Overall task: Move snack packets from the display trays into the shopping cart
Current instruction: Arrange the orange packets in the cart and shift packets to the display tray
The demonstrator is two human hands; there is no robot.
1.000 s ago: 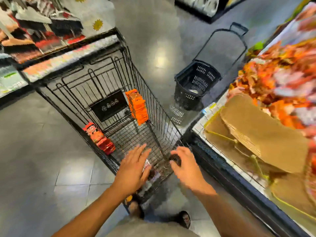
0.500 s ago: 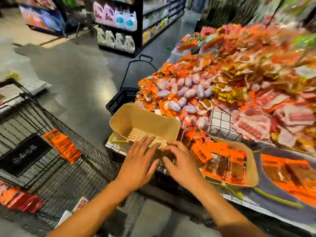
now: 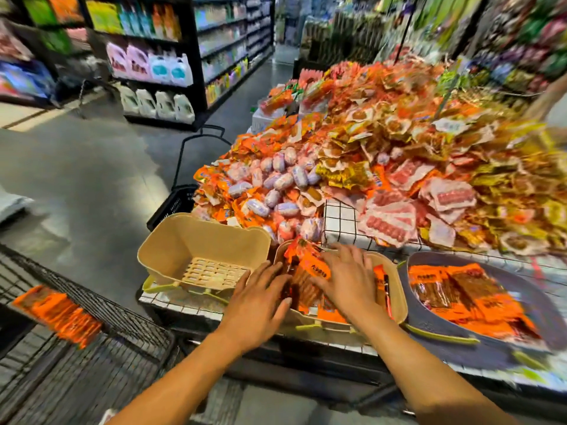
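Orange snack packets (image 3: 310, 271) fill a beige display tray (image 3: 397, 294) at the counter's front edge. My left hand (image 3: 260, 299) reaches over the tray's left rim, its straight fingers touching the packets. Beside it, my right hand (image 3: 348, 277) lies spread flat on top of the packets. Neither hand has lifted a packet. The black wire shopping cart (image 3: 116, 342) stands at the lower left, and a stack of orange packets (image 3: 58, 314) lies inside it.
An empty beige tray (image 3: 184, 240) sits left of the filled one. To the right, a grey tray (image 3: 527, 296) holds more orange packets (image 3: 460, 297). A big heap of mixed snacks (image 3: 368, 167) rises behind. A black hand basket (image 3: 176, 204) stands on the floor; shelves (image 3: 153, 69) line the aisle.
My view swung from the cart up to the display. Both hands left the cart, passed the empty beige tray and came down on the packets in the middle tray.
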